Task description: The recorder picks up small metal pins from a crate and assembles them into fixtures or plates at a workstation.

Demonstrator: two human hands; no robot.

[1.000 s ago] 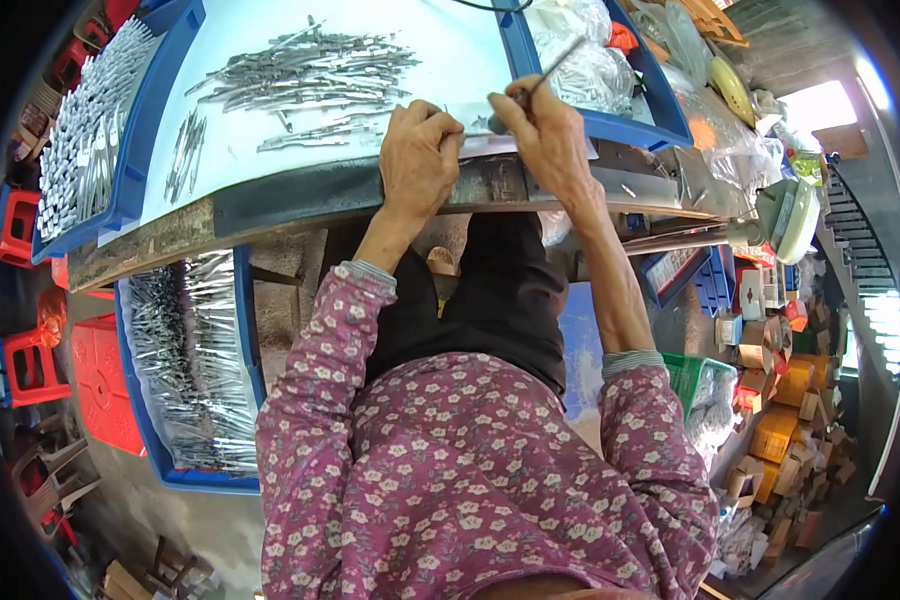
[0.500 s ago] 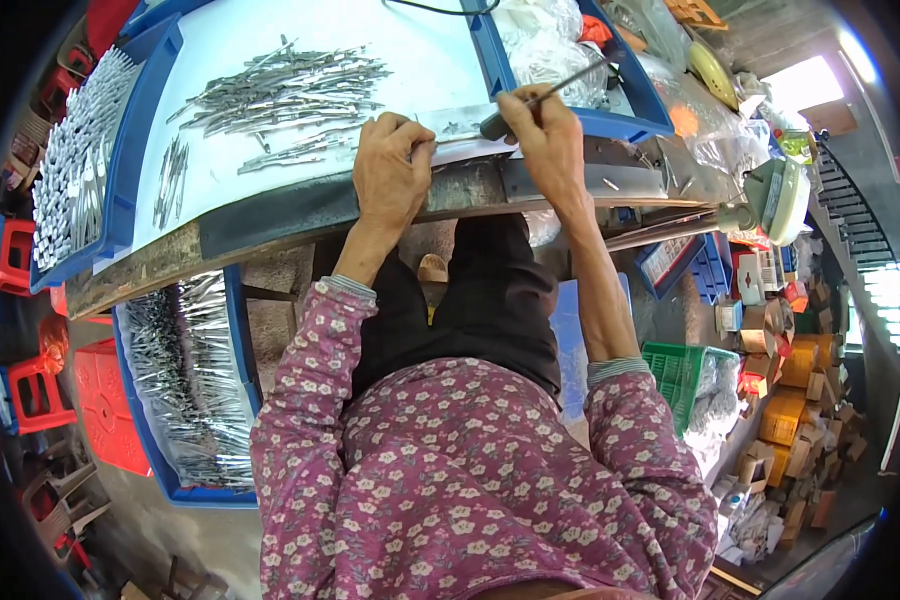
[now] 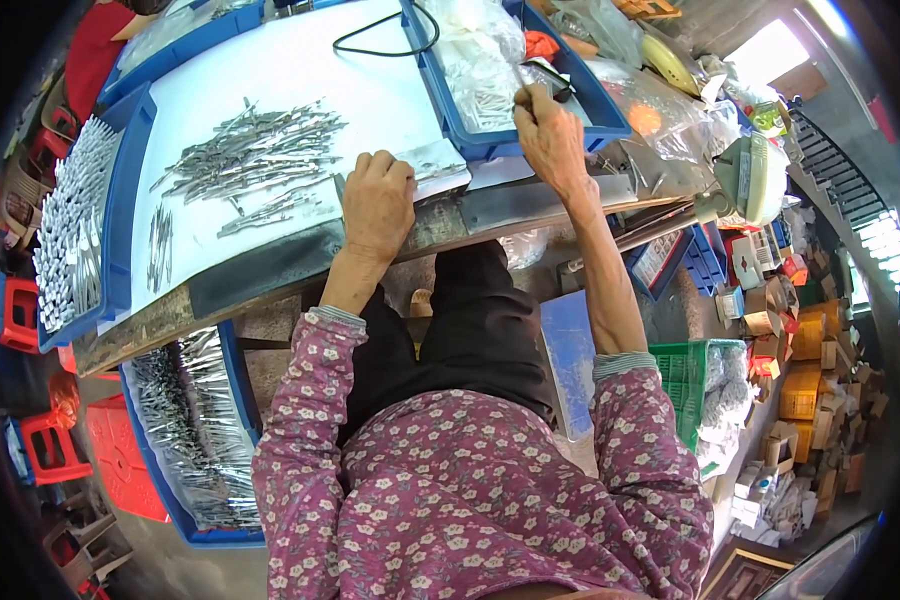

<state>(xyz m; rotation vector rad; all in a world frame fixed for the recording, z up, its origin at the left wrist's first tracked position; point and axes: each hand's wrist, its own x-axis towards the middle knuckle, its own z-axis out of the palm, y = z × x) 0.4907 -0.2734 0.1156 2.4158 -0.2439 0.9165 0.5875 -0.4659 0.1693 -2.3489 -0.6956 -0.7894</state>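
My left hand (image 3: 378,205) rests at the near edge of the white work surface (image 3: 370,105), its fingers curled down. What they hold, if anything, is hidden beneath them. To its left lies a loose pile of thin silvery metal pieces (image 3: 255,150), with a smaller group of similar slim pieces (image 3: 160,248) beyond. My right hand (image 3: 552,140) is raised at the near side of a blue tray (image 3: 480,148), thumb and fingers pinched together. A dark object (image 3: 548,80) shows just past its fingertips; I cannot make out what the pinch holds. Clear plastic bags (image 3: 470,45) fill much of that tray.
At the left, a blue bin (image 3: 120,215) holds many upright white-ended pieces. Below the table, another blue bin (image 3: 235,535) is packed with metal strips. A black cord loop (image 3: 385,52) lies at the back. A pale machine head (image 3: 750,180) juts out at the right.
My right hand has moved up over the blue tray's near side; the dark-handled tool it held is no longer plainly visible. My left hand's fingers have turned downward. The whole view has shifted.
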